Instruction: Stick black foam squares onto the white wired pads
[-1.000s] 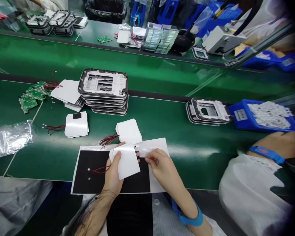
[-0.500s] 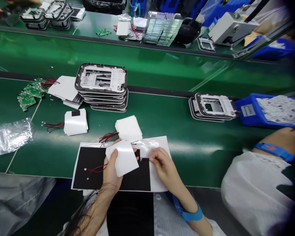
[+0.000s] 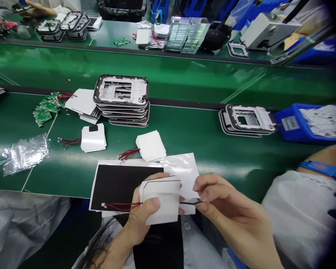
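My left hand is closed round a few thin white square panels, thumb on top. Red wires with a small white connector trail from them to the left. Close to the panels' right edge, my right hand pinches a thin black strip between thumb and fingertips. Whether the strip touches the panels, I cannot tell. Beneath both hands lies a white backing sheet with a black sheet on it. Just beyond is a small pile of wired white panels.
A tall stack of frames stands behind, with a lower stack and a blue bin to the right. Leftward lie another panel pile, green circuit boards and a plastic bag. A neighbour's sleeve is at right.
Both hands have come nearer to me and to the right. My right hand has left the sheet and lifted the black strip beside the panels. The view has shifted slightly.
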The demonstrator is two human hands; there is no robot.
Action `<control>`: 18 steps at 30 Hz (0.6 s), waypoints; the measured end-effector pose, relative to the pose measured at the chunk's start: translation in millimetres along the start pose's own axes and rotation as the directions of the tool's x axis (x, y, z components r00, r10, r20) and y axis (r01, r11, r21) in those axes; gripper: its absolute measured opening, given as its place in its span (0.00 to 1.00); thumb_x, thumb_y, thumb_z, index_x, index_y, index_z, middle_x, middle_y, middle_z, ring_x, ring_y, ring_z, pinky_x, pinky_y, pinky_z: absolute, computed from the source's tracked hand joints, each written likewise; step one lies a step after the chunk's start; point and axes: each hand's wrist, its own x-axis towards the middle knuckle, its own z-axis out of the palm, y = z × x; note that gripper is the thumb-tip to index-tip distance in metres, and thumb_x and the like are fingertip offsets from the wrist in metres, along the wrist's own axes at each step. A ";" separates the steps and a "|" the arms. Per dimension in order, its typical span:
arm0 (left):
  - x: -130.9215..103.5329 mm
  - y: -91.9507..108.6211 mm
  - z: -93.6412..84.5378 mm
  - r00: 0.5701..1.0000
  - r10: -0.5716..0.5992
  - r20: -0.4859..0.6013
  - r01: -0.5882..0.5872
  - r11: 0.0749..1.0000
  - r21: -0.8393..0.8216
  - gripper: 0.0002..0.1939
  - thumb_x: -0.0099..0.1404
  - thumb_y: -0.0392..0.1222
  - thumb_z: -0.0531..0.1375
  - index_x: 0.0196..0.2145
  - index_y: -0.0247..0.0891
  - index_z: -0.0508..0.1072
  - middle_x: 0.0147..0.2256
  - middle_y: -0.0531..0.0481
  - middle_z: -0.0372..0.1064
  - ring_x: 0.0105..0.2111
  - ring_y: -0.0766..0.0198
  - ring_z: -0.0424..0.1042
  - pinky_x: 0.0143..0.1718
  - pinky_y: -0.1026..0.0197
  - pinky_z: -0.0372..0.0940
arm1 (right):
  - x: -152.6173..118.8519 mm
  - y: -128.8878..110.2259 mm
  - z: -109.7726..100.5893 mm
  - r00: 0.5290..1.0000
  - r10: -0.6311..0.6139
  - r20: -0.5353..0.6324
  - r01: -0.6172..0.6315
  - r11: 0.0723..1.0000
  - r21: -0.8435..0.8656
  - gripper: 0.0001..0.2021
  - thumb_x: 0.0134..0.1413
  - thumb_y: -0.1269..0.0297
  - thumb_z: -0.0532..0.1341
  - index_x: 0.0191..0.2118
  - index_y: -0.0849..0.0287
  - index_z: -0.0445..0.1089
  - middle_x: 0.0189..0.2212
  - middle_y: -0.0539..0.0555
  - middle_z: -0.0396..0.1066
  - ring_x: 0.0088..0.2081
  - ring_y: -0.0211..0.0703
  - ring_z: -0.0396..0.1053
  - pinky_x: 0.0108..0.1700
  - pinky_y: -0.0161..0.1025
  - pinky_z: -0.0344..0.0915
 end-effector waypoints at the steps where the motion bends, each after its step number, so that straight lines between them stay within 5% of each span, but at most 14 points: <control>1: -2.5 0.3 1.6 1.000 0.014 0.001 -0.014 1.000 0.012 0.25 0.55 0.46 0.67 0.51 0.42 0.72 0.45 0.45 0.77 0.44 0.46 0.76 0.42 0.49 0.73 | 0.8 -3.0 2.5 1.000 -0.017 0.002 0.017 1.000 -0.017 0.08 0.56 0.75 0.63 0.32 0.53 0.71 0.33 0.50 0.69 0.36 0.39 0.69 0.36 0.33 0.68; 7: -11.1 1.9 0.1 0.985 0.145 0.089 -0.152 0.986 0.072 0.23 0.60 0.43 0.64 0.53 0.44 0.71 0.49 0.49 0.75 0.48 0.54 0.74 0.52 0.55 0.67 | 2.5 -8.0 12.7 0.999 -0.019 0.048 0.021 0.999 -0.048 0.09 0.58 0.75 0.60 0.35 0.51 0.72 0.30 0.49 0.69 0.34 0.39 0.69 0.35 0.35 0.68; 14: -16.9 -2.1 -10.3 0.940 0.256 0.225 -0.299 0.936 0.185 0.34 0.58 0.43 0.66 0.60 0.46 0.60 0.56 0.45 0.67 0.54 0.48 0.68 0.56 0.48 0.63 | 3.6 -12.3 22.2 1.000 0.004 -0.030 -0.009 0.981 -0.192 0.06 0.56 0.70 0.64 0.33 0.50 0.73 0.31 0.48 0.73 0.35 0.40 0.70 0.36 0.34 0.67; 18: -20.5 -0.7 -7.4 0.971 0.196 0.134 -0.216 0.963 0.160 0.31 0.58 0.48 0.66 0.58 0.45 0.64 0.52 0.46 0.71 0.51 0.49 0.70 0.54 0.49 0.64 | 3.3 -14.5 26.4 0.997 0.075 -0.032 -0.079 0.990 -0.118 0.19 0.55 0.67 0.66 0.52 0.43 0.68 0.26 0.46 0.71 0.29 0.42 0.68 0.36 0.41 0.67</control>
